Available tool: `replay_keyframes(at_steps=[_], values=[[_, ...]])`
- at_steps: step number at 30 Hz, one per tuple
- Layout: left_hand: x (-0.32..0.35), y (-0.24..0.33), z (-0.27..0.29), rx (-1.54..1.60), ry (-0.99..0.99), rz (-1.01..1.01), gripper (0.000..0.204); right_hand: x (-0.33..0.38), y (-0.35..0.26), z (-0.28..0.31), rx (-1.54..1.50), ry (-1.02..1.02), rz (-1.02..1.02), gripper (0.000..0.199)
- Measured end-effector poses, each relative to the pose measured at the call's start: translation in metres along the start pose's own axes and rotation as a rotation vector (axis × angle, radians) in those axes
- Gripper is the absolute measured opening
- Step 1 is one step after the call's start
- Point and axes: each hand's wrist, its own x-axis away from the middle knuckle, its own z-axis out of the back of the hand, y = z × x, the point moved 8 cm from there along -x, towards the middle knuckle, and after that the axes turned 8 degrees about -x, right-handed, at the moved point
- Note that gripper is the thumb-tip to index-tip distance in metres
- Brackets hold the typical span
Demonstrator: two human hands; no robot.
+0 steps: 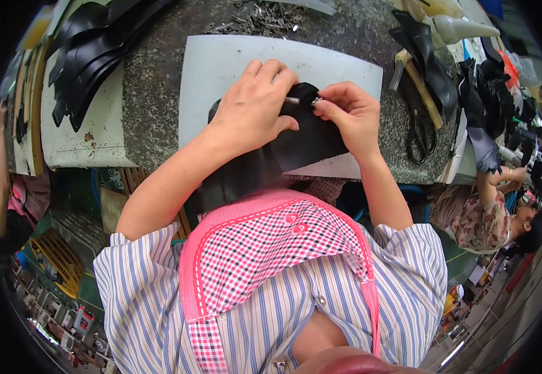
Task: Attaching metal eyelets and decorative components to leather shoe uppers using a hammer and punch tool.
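A black leather-like piece (311, 140) lies over the front of a white board (221, 56), and part of it hangs past the table edge toward my apron. My left hand (255, 103) grips this piece from above, fingers bent over it and thumb resting on its surface. By those fingertips a small pale metal bar (292, 100) shows on the black material. My right hand (352, 115) pinches a small shiny metal fitting (316, 101) between thumb and forefinger, at the piece's upper edge. The fitting's exact kind is too small to tell.
Loose metal bits (265, 19) lie heaped beyond the board. Stacked black pieces (90, 62) are at far left. A wooden-handled hammer (422, 90) and black scissors (419, 134) lie at right, near a white bottle (464, 29). Other people (489, 212) work on both sides.
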Motion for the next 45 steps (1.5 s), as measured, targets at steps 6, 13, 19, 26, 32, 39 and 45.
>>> replay_keyframes(at_steps=[6,13,19,26,32,39,45], values=[[0.001,-0.019,-0.009,0.353,-0.084,0.211,0.04,0.007,-0.003,-0.007,0.014,-0.075,0.291,0.013],[0.003,-0.027,-0.022,0.504,-0.256,0.387,0.035,0.005,-0.005,-0.005,0.155,-0.001,0.271,0.012],[0.004,-0.026,-0.019,0.41,-0.165,0.272,0.035,0.0,-0.006,-0.011,0.077,-0.108,0.235,0.008],[0.005,-0.017,-0.013,0.337,-0.07,0.251,0.027,-0.006,0.001,-0.012,0.094,-0.165,0.103,0.011],[0.006,-0.002,-0.001,0.405,0.114,0.065,0.015,-0.013,-0.002,-0.02,0.215,-0.327,-0.022,0.014],[0.009,0.011,0.011,0.327,0.263,-0.101,0.016,-0.004,-0.012,-0.021,0.101,-0.281,0.229,0.015],[0.029,0.034,0.032,-0.089,0.626,-0.378,0.023,0.009,-0.034,-0.02,-0.013,-0.24,0.382,0.015]])
